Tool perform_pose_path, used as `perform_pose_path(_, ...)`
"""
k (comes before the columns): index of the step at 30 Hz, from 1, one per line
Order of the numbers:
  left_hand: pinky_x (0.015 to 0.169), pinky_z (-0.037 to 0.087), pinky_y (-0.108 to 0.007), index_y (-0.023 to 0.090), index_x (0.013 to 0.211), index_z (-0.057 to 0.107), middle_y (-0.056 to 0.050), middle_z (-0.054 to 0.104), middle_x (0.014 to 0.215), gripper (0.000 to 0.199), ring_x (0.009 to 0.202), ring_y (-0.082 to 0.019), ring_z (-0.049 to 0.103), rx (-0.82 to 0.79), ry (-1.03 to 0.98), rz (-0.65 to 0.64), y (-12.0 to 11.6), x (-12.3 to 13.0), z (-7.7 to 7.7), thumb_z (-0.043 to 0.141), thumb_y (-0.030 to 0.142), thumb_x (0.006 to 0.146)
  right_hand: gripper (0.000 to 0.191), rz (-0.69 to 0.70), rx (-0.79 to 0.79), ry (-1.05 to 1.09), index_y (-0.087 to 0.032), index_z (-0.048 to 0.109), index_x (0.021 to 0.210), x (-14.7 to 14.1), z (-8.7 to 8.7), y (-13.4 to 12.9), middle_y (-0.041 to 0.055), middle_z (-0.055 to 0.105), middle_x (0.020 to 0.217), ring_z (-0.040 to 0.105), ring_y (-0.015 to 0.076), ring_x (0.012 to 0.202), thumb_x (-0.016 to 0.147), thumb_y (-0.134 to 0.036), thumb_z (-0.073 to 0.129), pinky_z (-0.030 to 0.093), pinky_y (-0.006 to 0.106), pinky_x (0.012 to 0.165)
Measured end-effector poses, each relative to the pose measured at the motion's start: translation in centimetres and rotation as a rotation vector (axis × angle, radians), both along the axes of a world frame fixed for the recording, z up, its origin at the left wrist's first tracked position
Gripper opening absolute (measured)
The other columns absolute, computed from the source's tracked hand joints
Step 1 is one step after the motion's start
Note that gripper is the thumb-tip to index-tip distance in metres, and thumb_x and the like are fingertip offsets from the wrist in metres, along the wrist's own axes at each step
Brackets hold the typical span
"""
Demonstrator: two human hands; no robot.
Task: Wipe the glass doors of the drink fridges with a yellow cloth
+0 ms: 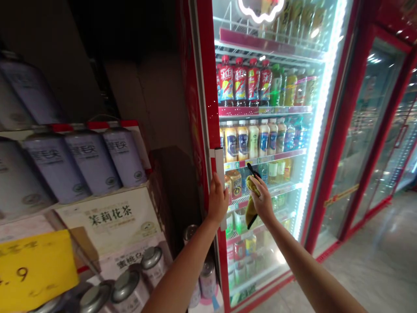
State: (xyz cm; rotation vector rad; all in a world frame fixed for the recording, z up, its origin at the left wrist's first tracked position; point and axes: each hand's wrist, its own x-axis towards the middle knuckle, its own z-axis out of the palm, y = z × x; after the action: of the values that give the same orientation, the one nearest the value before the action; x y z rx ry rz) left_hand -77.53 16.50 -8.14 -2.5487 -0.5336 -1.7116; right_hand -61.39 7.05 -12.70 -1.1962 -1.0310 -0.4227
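Head view: a red-framed refrigerator (202,87) is shown above a smooth grey floor (368,248), beside stacked cartons (110,217). Its white door handle (219,191) is grasped by the left hand (219,201); a greenish-yellow cloth (250,211) is gripped before the glass by the right hand (262,201). "茉莉花茶" is printed on a carton; "9" is marked on a yellow sign (39,269). Red-labelled bottles (240,80) are shelved inside.

yellow sign (37,269) — cut left | neon light (259,20) — cut top | shelf labels (233,165) — too small
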Motion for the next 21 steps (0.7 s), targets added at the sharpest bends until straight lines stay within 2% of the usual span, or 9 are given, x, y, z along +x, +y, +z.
perform_pose_path(2,0.117,0.045,-0.051,0.015,0.161,0.024,-0.024,0.046,0.158,0.069,0.147,-0.032,0.047,-0.186,-0.077,-0.07,-0.2,0.5,0.5,0.052,0.024,0.098,0.05,0.033,-0.007,0.034,-0.029,0.066,0.137,0.0,0.2,-0.6,0.0122,0.062,0.145,0.059,0.0273,0.135,0.089,-0.023,0.056,0.049,0.052,0.113)
perform_pose_path(4,0.11,0.051,-0.05,0.015,0.148,0.044,-0.022,0.061,0.144,0.057,0.137,-0.033,0.058,-0.379,-0.158,-0.144,-0.3,0.9,1.6,0.06,0.032,0.095,0.05,0.071,-0.01,0.072,-0.027,0.067,0.135,0.0,0.6,-0.9,0.0131,0.064,0.143,0.06,0.0282,0.134,0.087,-0.024,0.058,0.047,0.054,0.115)
perform_pose_path(7,0.076,0.063,-0.037,0.016,0.123,0.059,-0.014,0.077,0.103,0.041,0.09,-0.027,0.078,-0.541,-0.202,-0.194,-0.4,1.4,3.1,0.062,0.045,0.095,0.05,0.155,-0.014,0.124,-0.025,0.068,0.134,-0.1,2.0,-1.1,0.0137,0.067,0.139,0.062,0.0295,0.131,0.084,-0.026,0.059,0.046,0.055,0.115)
perform_pose_path(9,0.054,0.056,-0.027,0.016,0.112,0.061,-0.006,0.075,0.08,0.038,0.06,-0.02,0.073,-0.591,-0.206,-0.208,-0.7,1.5,3.6,0.059,0.05,0.095,0.052,0.225,-0.005,0.142,-0.024,0.067,0.135,-0.2,3.9,-0.9,0.0131,0.069,0.137,0.065,0.0288,0.127,0.084,-0.025,0.059,0.048,0.054,0.113)
perform_pose_path(11,0.044,0.048,-0.023,0.016,0.106,0.061,-0.001,0.07,0.067,0.04,0.046,-0.015,0.065,-0.638,-0.215,-0.224,-1.0,1.4,3.5,0.06,0.054,0.094,0.053,0.284,0.013,0.134,-0.024,0.065,0.138,-0.4,6.7,-0.2,0.0123,0.069,0.136,0.067,0.0274,0.125,0.085,-0.027,0.058,0.05,0.051,0.111)
perform_pose_path(14,0.042,0.044,-0.022,0.016,0.098,0.063,0.003,0.063,0.055,0.036,0.042,-0.014,0.06,-0.687,-0.235,-0.233,-1.5,1.3,3.1,0.06,0.052,0.093,0.056,0.333,0.039,0.077,-0.022,0.061,0.143,-1.0,11.6,1.5,0.0127,0.067,0.14,0.065,0.0259,0.125,0.088,-0.034,0.058,0.052,0.048,0.109)
perform_pose_path(17,0.05,0.049,-0.023,0.017,0.091,0.064,-0.002,0.068,0.062,0.023,0.056,-0.018,0.069,-0.705,-0.289,-0.191,-1.9,1.5,3.0,0.066,0.04,0.089,0.059,0.332,0.068,-0.012,-0.02,0.057,0.144,-2.4,16.3,3.5,0.0143,0.066,0.138,0.065,0.0252,0.123,0.09,-0.043,0.057,0.053,0.045,0.106)
perform_pose_path(19,0.058,0.052,-0.025,0.017,0.089,0.065,-0.007,0.074,0.073,0.016,0.071,-0.021,0.073,-0.706,-0.325,-0.157,-2.1,1.7,3.1,0.071,0.031,0.083,0.057,0.307,0.044,-0.084,-0.019,0.062,0.137,-3.3,18.8,4.5,0.0144,0.071,0.128,0.067,0.0255,0.115,0.088,-0.048,0.063,0.053,0.044,0.103)
perform_pose_path(21,0.06,0.053,-0.025,0.017,0.088,0.065,-0.008,0.075,0.077,0.014,0.074,-0.021,0.074,-0.714,-0.336,-0.143,-2.1,1.7,3.2,0.073,0.025,0.079,0.053,0.28,-0.053,-0.149,-0.018,0.07,0.12,-3.9,20.5,5.0,0.012,0.075,0.11,0.069,0.0257,0.1,0.08,-0.052,0.072,0.055,0.043,0.095)
